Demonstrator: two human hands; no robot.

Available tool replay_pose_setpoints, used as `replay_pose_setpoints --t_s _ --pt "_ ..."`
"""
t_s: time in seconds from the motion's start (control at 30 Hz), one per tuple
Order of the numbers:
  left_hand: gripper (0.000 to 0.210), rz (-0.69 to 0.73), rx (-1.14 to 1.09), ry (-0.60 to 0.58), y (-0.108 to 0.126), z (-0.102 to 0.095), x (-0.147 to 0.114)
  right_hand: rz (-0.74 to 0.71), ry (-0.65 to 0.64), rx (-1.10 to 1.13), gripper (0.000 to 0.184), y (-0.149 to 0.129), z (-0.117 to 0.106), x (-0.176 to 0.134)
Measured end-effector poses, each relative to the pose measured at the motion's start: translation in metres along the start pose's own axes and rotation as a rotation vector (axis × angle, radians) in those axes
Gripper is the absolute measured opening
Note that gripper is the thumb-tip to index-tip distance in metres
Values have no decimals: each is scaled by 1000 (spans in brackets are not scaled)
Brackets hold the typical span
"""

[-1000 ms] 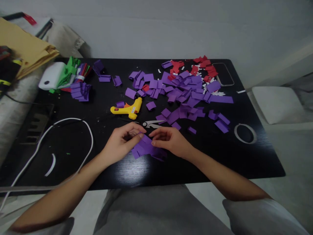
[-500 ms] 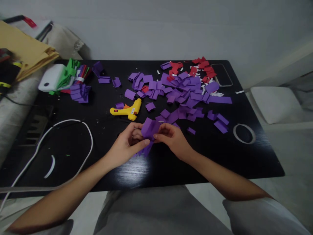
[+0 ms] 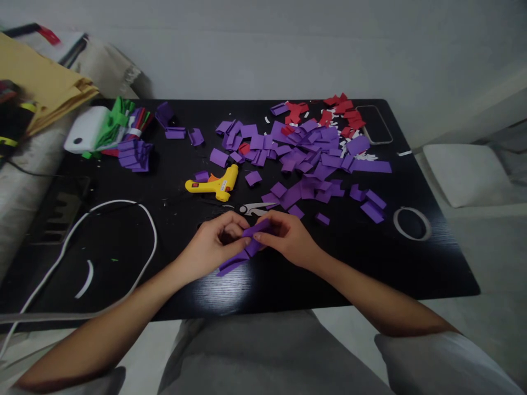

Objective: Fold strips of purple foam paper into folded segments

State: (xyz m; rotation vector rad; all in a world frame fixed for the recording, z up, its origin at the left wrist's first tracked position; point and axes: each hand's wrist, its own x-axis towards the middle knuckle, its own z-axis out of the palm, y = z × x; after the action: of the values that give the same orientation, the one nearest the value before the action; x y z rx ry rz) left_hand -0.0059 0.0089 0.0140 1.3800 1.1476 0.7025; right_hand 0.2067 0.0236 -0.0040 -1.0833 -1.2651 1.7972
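Note:
Between my two hands is a folded strip of purple paper [image 3: 234, 264], its lower end slanting down to the left above the black table. My left hand [image 3: 216, 244] pinches it with thumb and fingers. From the other side my right hand [image 3: 286, 236] grips its upper end, thumb on the fold. Just beyond my fingertips lies a pair of scissors [image 3: 251, 209], its blades pointing right and its handles dark and hard to make out. A yellow glue gun [image 3: 214, 185] rests a little farther off to the left.
Heaps of cut purple paper pieces [image 3: 304, 153] spread over the back middle, with red scraps [image 3: 349, 118] behind. A white cable [image 3: 154, 230] loops at the left. A tape ring [image 3: 411, 224] lies at the right; bundled paper strips [image 3: 135, 156] sit back left.
The purple paper that stood up between my fingers is now folded down lower, its lower end stretching left. My hands have dropped slightly, uncovering the scissors behind them.

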Motion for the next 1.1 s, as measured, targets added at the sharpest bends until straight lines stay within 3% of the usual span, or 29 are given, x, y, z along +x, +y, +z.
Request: replay_pose_setpoints --t_s 0.2,0.4,0.67,0.8,1.0,1.1 --pt "9 44 21 29 4 -2 -1 75 44 143 31 -1 1 0" --pt "7 67 29 55 3 -3 0 11 2 74 21 -2 2 -2" --pt "5 124 13 114 9 -4 0 94 -14 236 15 -6 0 -2" --pt "6 163 109 143 8 -5 -1 121 -45 264 22 -8 -1 -3" --pt "9 291 260 101 7 -7 -5 137 -30 164 27 -3 1 0" --pt "16 270 262 58 8 -9 -5 103 -21 117 28 -2 1 1"
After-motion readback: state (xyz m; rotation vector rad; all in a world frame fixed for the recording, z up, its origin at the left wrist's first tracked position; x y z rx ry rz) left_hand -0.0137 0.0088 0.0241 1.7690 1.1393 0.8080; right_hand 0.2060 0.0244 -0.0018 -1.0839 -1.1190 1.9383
